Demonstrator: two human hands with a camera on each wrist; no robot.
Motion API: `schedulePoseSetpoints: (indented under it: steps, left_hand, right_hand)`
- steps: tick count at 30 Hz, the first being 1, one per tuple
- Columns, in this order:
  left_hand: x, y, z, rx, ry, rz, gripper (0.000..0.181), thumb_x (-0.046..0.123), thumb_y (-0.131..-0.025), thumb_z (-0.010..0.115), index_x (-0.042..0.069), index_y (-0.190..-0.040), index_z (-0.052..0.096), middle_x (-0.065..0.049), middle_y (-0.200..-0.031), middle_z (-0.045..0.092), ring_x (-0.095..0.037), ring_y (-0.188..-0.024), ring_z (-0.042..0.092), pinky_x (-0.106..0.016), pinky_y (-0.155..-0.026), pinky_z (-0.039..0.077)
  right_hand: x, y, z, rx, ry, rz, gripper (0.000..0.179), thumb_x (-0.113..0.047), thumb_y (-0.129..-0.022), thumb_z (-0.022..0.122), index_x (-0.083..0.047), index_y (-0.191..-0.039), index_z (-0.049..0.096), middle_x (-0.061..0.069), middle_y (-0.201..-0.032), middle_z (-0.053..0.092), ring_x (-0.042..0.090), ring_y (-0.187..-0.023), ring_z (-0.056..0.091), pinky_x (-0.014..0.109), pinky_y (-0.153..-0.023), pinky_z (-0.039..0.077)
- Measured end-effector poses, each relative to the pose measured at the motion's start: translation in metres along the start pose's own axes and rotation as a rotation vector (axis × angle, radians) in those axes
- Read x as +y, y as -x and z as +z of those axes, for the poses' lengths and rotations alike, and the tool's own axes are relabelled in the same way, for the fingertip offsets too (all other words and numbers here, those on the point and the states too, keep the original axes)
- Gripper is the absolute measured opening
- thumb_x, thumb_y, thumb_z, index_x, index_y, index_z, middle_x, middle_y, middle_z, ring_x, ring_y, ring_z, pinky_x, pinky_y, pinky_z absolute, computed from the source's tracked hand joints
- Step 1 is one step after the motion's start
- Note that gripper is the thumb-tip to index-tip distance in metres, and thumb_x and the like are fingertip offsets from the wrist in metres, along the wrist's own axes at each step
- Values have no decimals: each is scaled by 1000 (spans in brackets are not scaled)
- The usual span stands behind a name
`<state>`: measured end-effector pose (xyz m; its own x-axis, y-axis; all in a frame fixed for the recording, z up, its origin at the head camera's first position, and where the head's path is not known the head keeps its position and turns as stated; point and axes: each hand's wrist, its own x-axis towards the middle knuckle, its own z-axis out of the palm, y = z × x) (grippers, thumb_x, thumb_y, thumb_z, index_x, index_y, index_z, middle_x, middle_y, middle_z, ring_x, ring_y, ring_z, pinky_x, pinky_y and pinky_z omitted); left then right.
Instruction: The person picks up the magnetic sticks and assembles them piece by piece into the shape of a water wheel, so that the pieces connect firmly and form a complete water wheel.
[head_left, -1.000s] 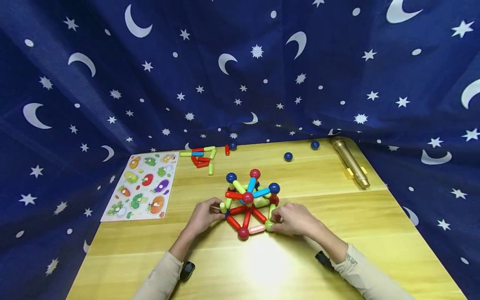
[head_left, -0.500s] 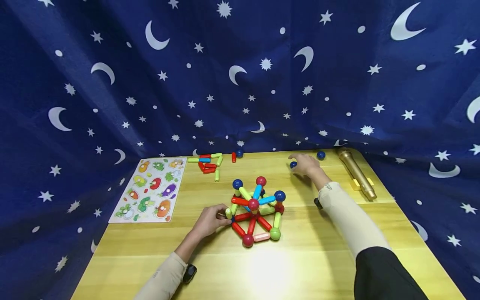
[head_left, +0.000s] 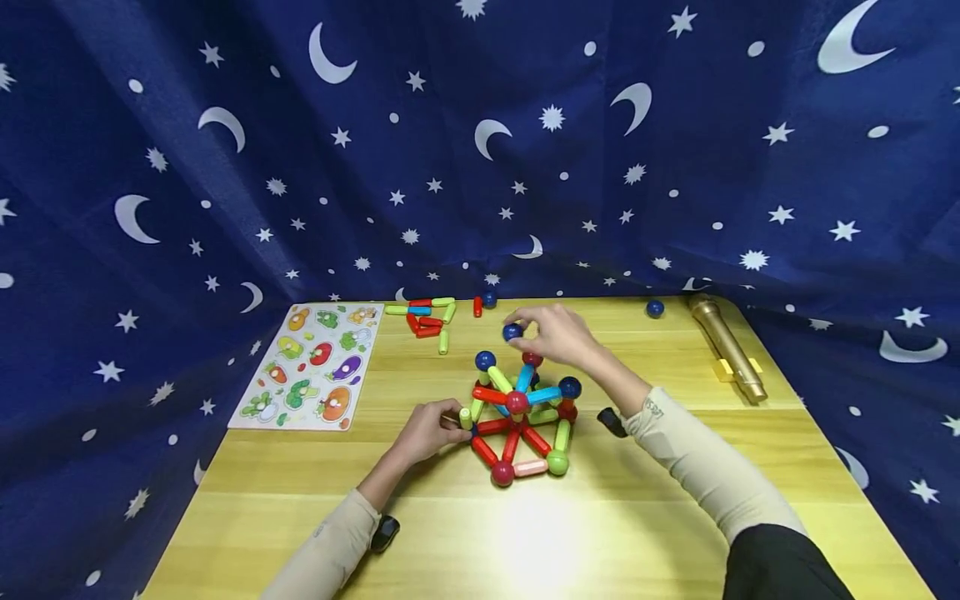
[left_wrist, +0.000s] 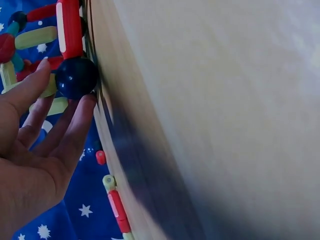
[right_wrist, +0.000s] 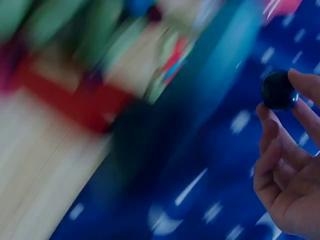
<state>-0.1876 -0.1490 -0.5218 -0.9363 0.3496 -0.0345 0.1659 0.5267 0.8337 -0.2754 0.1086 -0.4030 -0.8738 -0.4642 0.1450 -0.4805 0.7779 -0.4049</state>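
A frame of magnetic rods and balls (head_left: 537, 443) in red, green, blue and pink stands mid-table. My left hand (head_left: 431, 431) is at its left corner, where a short green rod (head_left: 466, 418) points upward. Up close in the left wrist view, the thumb and fingertips pinch around a dark blue corner ball (left_wrist: 76, 78) and the green rod joined to it. Above the back of the frame, my right hand (head_left: 557, 333) pinches a loose blue ball (head_left: 512, 332); in the right wrist view this ball (right_wrist: 279, 90) sits between thumb and fingertips.
Several loose rods (head_left: 429, 322) lie at the back left, with a blue ball (head_left: 489, 300) beside them. Another blue ball (head_left: 655, 309) is near a gold cylinder (head_left: 727, 348) at the back right. A vegetable puzzle board (head_left: 307, 367) lies left. A starry curtain (head_left: 480, 167) hangs behind.
My right hand left the green ball at the frame's front right, reached back for a loose blue ball, and carried it left over the frame. My left hand stays at the left corner.
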Motion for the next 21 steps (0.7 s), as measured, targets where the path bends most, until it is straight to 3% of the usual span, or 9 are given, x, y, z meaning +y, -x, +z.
schedulePoseSetpoints:
  steps: [2,4,8,11,15,21]
  left_hand:
    - [-1,0,-1,9,7,0,22,14,-79,80,7,-96,68,-12,-95,74,-20,-82,74,-24,-67,58]
    - [-2,0,-2,16,12,1,22,17,-80,80,8,-96,68,-13,-95,75,-21,-83,74,-26,-68,58]
    - [-1,0,-4,13,12,1,24,19,-82,79,6,-99,68,-15,-98,74,-25,-86,74,-30,-70,59]
    - [0,0,-4,-5,20,-14,27,20,-82,78,6,-103,68,-15,-102,74,-26,-89,74,-31,-73,59]
    - [1,0,-5,-12,15,-13,33,19,-82,78,6,-111,69,-13,-103,74,-25,-90,73,-31,-74,59]
    - [-1,0,-4,12,-51,19,34,22,-81,80,7,-109,70,-10,-98,75,-19,-86,73,-25,-71,57]
  right_hand:
    - [-32,5,2,-38,-29,-119,33,-35,-83,75,-26,-115,71,-2,-102,74,12,-58,49,25,-48,34]
    - [-55,11,6,-82,-49,-219,31,-35,-84,75,-26,-114,71,-4,-103,74,11,-67,57,24,-54,40]
    - [-75,18,14,-133,-15,-327,28,-31,-84,76,-26,-112,72,-6,-104,74,16,-94,64,28,-72,50]
    - [-80,21,18,-158,39,-351,28,-30,-84,76,-27,-111,73,-5,-107,73,19,-102,64,33,-78,53]
    - [-86,23,23,-193,113,-378,28,-31,-84,76,-28,-112,72,-4,-109,72,20,-104,63,34,-75,55]
    - [-92,21,37,-248,211,-419,29,-28,-82,78,-29,-110,74,-3,-96,70,15,-86,62,28,-63,51]
